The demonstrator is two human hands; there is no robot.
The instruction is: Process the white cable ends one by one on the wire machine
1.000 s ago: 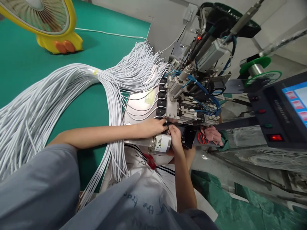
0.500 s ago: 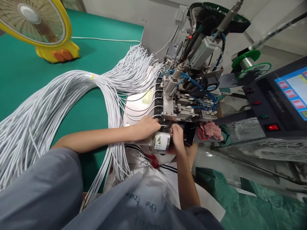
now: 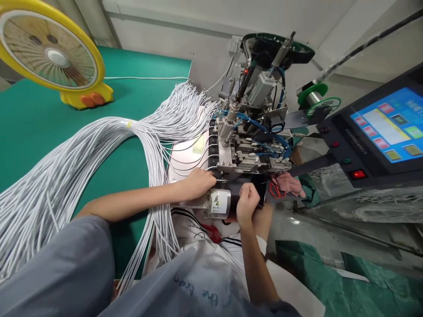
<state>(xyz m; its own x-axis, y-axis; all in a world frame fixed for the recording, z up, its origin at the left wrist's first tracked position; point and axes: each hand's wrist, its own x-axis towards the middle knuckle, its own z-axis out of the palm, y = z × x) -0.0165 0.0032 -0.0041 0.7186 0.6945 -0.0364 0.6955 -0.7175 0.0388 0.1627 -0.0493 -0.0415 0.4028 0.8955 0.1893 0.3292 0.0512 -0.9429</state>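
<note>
My left hand is pinched shut on a white cable, whose stripped metal-looking end points right at the front edge of the machine. Several more white cables lead into the machine's black slots just beyond. To the right, my right hand is curled closed, apart from the cable end. What it holds, if anything, is hidden by the fingers. Between and below my hands sits a clear cylinder with a white label.
A thick bundle of white cables lies over the green table. A yellow fan stands at the left. On the right are red-handled scissors, a pink cloth, a wire spool and a control screen.
My right hand has moved right, away from the cable end beside my left hand. My left hand keeps its pinch at the machine's front. The camera view has shifted and tilted.
</note>
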